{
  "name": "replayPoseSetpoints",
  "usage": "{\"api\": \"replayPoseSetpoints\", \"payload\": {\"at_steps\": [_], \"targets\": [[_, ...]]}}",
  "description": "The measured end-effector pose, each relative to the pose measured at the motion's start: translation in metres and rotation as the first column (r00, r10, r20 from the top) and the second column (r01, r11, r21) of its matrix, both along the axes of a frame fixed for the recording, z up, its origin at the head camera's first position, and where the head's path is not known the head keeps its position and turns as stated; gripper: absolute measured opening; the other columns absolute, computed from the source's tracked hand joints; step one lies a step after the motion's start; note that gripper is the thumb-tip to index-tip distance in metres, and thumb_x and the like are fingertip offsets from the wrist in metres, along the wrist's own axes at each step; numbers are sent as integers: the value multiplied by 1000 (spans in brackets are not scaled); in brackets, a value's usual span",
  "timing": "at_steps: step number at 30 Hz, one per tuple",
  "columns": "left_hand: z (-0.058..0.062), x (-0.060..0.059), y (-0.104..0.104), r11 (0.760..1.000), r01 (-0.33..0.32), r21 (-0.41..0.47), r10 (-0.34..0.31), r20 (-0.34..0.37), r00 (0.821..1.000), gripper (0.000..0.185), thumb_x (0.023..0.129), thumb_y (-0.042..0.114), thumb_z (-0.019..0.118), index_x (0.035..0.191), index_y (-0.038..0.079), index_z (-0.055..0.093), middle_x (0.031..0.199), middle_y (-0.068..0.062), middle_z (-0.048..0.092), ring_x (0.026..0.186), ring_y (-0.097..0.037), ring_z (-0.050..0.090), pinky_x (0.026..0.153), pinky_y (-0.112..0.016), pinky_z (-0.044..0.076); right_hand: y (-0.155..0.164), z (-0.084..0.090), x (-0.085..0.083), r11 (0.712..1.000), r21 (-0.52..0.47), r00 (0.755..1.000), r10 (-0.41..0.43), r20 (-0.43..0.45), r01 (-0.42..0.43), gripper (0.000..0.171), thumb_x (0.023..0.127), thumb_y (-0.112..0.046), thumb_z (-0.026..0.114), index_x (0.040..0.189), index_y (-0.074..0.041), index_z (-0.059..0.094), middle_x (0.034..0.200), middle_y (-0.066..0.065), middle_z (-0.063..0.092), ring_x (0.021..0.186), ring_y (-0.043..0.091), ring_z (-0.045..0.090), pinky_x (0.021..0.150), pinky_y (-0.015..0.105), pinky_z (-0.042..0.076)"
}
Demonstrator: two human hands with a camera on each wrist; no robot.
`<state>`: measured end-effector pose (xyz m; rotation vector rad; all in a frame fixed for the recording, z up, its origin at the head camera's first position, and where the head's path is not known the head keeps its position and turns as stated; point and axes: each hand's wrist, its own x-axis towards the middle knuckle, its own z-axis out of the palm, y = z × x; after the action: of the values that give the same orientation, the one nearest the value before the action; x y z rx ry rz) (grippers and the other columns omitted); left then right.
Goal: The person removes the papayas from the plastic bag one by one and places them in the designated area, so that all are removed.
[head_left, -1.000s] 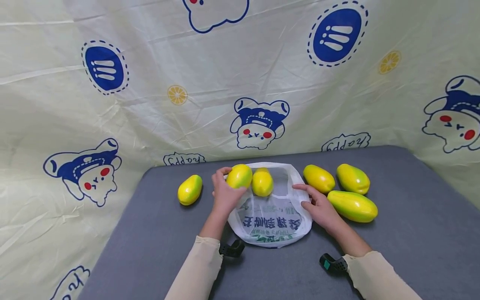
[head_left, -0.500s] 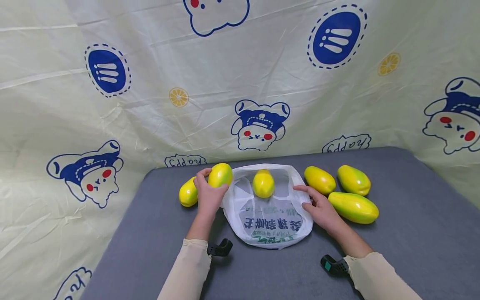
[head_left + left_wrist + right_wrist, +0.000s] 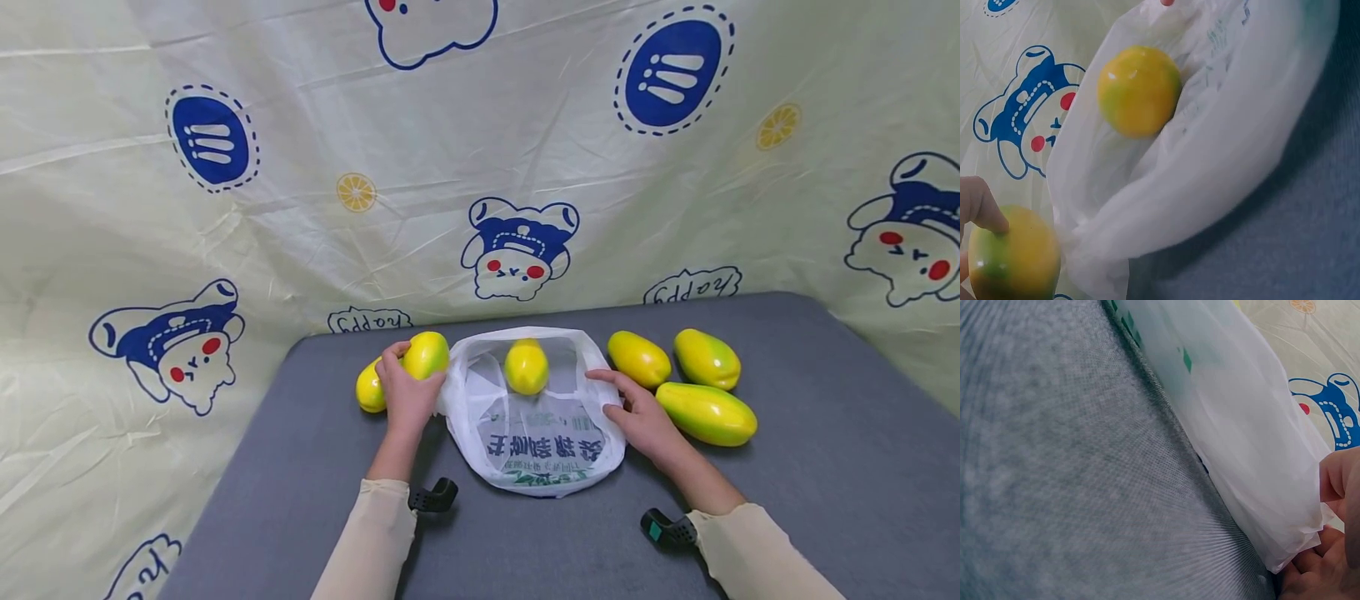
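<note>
1. The left hand [image 3: 408, 398] curls around a yellow-green oval fruit [image 3: 426, 355], just left of the white plastic bag [image 3: 536, 442], near the grey table's [image 3: 300, 467] far edge.
2. The right hand [image 3: 637, 417] pinches the bag's right rim.
3. Another yellow fruit [image 3: 526, 367] lies inside the bag.

6 mangoes [image 3: 707, 413]; 1 bag [image 3: 540, 450]

white plastic bag [image 3: 1210, 156] lies on grey table [image 3: 1297, 250], mouth open toward patterned curtain [image 3: 1016, 119]. yellow-green fruit [image 3: 1139, 90] sits inside bag near mouth. second fruit [image 3: 1013, 259] at lower left, just beside bag's bunched edge; fingertip [image 3: 982, 206] of left hand rests on its top. rest of hand out of frame.
</note>
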<state>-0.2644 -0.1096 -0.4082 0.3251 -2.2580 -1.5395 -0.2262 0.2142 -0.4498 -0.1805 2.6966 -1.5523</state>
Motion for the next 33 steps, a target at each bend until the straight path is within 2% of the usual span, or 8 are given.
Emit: {"api": "replayPoseSetpoints", "payload": {"at_steps": [6, 11, 16, 21, 27, 33], "targets": [[-5, -1, -1, 991, -44, -128, 44, -9, 999, 68, 75, 11, 78, 133, 15, 43, 134, -17, 41, 121, -37, 42, 102, -55, 35, 0, 2, 0, 1000, 4, 1000, 1, 0, -1, 50, 99, -9, 49, 148, -22, 45, 152, 17, 43, 110, 30, 54, 87, 31, 47], [-8, -2, 0, 979, -53, -199, 51, -18, 999, 67, 77, 13, 78, 135, 13, 44, 135, -17, 43, 124, -36, 42, 104, -55, 34, 0, 3, 0, 1000, 8, 1000, -8, -3, 8, 50, 99, -9, 49, 147, -22, 46, 152, 16, 42, 109, 30, 53, 85, 31, 46], [-11, 0, 1, 977, -59, -204, 61, 3, 998, 66, 78, 8, 76, 135, 13, 45, 139, -16, 43, 129, -36, 41, 106, -56, 32, 0, 3, 0, 1000, 20, 1000, 2, -3, -2, 50, 99, -10, 50, 147, -22, 46, 156, 15, 39, 114, 32, 51, 91, 37, 46], [-15, 1, 1, 977, -53, -207, 58, 17, 998, 65, 78, 6, 74, 136, 12, 45, 139, -16, 43, 128, -36, 42, 103, -56, 34, -1, 2, 0, 999, 32, 1000, 4, -3, -4, 50, 99, -10, 50, 147, -22, 46, 158, 15, 37, 119, 33, 49, 97, 44, 45], [-18, 0, 1, 975, -40, -217, 47, 27, 999, 64, 80, 7, 72, 137, 10, 45, 140, -17, 44, 126, -36, 43, 102, -57, 35, -2, 3, 1, 1000, 29, 1000, -4, 5, 4, 50, 99, -10, 50, 147, -22, 46, 156, 15, 39, 117, 32, 49, 95, 41, 46], [-24, -2, -3, 981, -28, -190, 37, 42, 998, 63, 82, 6, 70, 140, 6, 45, 141, -19, 46, 126, -37, 46, 109, -56, 38, -2, 2, 1, 1000, 21, 1000, -6, 11, 5, 49, 99, -11, 50, 147, -22, 47, 156, 15, 39, 118, 33, 49, 96, 43, 46]]}}
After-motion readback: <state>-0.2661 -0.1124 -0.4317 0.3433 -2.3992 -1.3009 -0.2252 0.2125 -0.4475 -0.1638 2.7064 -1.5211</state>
